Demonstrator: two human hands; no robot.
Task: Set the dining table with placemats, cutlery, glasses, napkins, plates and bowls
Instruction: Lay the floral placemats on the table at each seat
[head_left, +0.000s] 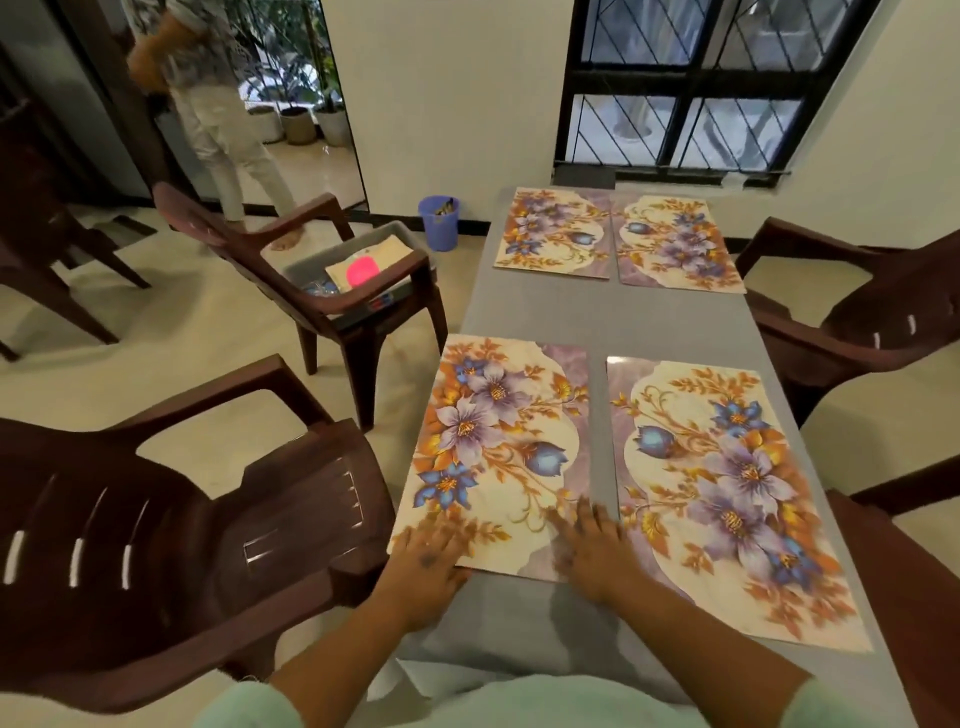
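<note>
Now both grips, left hand (427, 553) and right hand (592, 545), flat, fingers spread, on near-left placemat (498, 441).

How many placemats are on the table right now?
4. Near left placemat, under the left hand and right hand; near right placemat; far left placemat; far right placemat. None look hidden.

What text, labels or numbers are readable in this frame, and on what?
No readable text anywhere.
Placemats, e.g. the near-left one: floral print only, no words.
Grey bin on the chair: papers and a pink item inside, any print too blurred to read.
Blue bucket on the floor: no label visible.
</note>
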